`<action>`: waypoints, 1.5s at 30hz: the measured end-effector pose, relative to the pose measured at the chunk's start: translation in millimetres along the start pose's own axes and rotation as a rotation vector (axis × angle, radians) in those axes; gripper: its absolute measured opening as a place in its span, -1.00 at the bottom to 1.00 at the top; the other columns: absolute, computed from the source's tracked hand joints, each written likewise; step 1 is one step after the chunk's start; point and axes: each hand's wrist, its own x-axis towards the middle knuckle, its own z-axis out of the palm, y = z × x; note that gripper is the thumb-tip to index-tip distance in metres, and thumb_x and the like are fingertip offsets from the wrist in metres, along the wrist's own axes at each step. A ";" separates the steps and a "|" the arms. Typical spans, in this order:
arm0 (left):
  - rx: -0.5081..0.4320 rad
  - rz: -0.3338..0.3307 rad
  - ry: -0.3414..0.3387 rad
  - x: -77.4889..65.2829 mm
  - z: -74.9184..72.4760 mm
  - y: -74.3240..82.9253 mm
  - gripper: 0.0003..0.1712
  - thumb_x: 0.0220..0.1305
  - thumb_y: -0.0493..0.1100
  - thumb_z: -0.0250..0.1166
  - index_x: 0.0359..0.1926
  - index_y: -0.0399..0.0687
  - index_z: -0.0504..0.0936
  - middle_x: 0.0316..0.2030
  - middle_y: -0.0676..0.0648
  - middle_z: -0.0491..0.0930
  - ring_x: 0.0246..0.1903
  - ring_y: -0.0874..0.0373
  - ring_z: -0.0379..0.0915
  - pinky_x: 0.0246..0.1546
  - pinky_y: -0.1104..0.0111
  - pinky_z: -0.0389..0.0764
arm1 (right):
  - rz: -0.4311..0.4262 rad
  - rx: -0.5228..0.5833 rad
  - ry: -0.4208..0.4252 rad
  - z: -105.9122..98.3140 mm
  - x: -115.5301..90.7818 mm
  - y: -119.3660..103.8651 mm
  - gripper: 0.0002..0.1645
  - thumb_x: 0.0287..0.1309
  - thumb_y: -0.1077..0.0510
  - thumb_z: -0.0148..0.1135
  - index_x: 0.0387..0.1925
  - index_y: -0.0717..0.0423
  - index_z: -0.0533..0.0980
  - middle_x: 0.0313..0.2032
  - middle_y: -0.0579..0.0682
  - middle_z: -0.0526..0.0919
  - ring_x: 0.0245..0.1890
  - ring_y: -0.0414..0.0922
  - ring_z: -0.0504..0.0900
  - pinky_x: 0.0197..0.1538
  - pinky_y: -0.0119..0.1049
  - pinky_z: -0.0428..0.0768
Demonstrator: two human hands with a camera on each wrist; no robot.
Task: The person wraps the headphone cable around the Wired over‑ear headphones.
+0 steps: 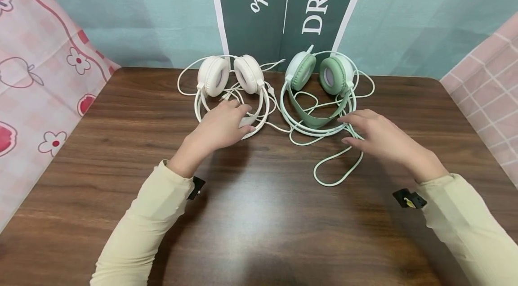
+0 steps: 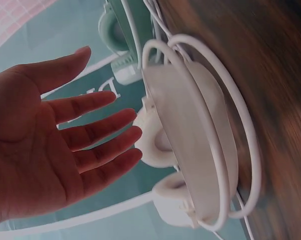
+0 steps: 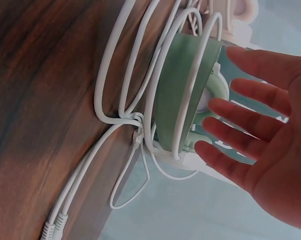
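Note:
White headphones (image 1: 248,74) lie at the back of the table, ear cups toward the wall and headband toward the person. My left hand (image 1: 220,126) hovers over their headband (image 2: 190,130), fingers spread and holding nothing. To the right lie headphones with green ear pads (image 1: 333,75) and a green inner band (image 3: 178,95) under white-mint hoops. My right hand (image 1: 378,135) is near the right side of that headband, its fingers extended and nothing in them. In the right wrist view the palm (image 3: 285,160) is bare beside the band.
A pale cable loop (image 1: 337,182) extends toward the person from the green headphones, and its plugs (image 3: 53,227) show in the right wrist view. White cable (image 1: 277,127) runs between the two headphones. A blue-green cloth (image 1: 162,16) with lettering hangs behind the brown table (image 1: 259,232).

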 end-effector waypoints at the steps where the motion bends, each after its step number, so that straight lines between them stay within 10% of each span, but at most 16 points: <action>1: 0.006 0.006 -0.003 1.2 0.7 2.5 -0.44 0.19 0.05 0.19 0.13 -0.17 0.43 -0.02 -0.20 0.44 0.01 -0.11 0.32 0.00 0.11 0.38 | -0.010 0.002 0.001 0.7 2.0 1.4 -0.50 -0.19 0.29 0.39 -0.10 0.29 0.49 -0.18 0.20 0.54 -0.13 0.12 0.47 -0.12 0.01 0.42; 21: -0.094 0.062 -0.147 33.0 18.7 35.7 -0.45 0.24 0.09 0.12 0.18 -0.06 0.40 0.09 -0.09 0.44 0.11 0.04 0.32 0.10 0.20 0.34 | -0.023 -0.037 -0.056 10.7 24.1 23.3 -0.52 -0.32 0.38 0.42 -0.20 0.33 0.51 -0.20 0.21 0.50 -0.17 0.16 0.46 -0.12 0.02 0.42; 38: -0.278 0.090 -0.123 52.3 24.9 40.2 -0.50 0.23 -0.01 0.15 0.13 -0.16 0.43 -0.30 -0.02 0.57 -0.22 0.11 0.45 -0.16 0.30 0.43 | 0.043 0.006 -0.086 10.7 24.4 31.7 -0.59 -0.29 0.43 0.39 -0.25 0.25 0.55 -0.20 0.12 0.44 -0.24 0.05 0.49 -0.23 -0.05 0.46; 45: -0.175 0.127 -0.105 56.5 29.1 45.4 -0.53 0.25 -0.05 0.14 0.11 -0.18 0.42 -0.15 -0.09 0.54 -0.09 0.09 0.43 -0.04 0.29 0.41 | -0.037 0.010 -0.060 12.8 24.6 33.1 -0.68 -0.30 0.39 0.40 -0.36 0.23 0.56 -0.30 0.07 0.44 -0.34 0.01 0.49 -0.32 -0.06 0.45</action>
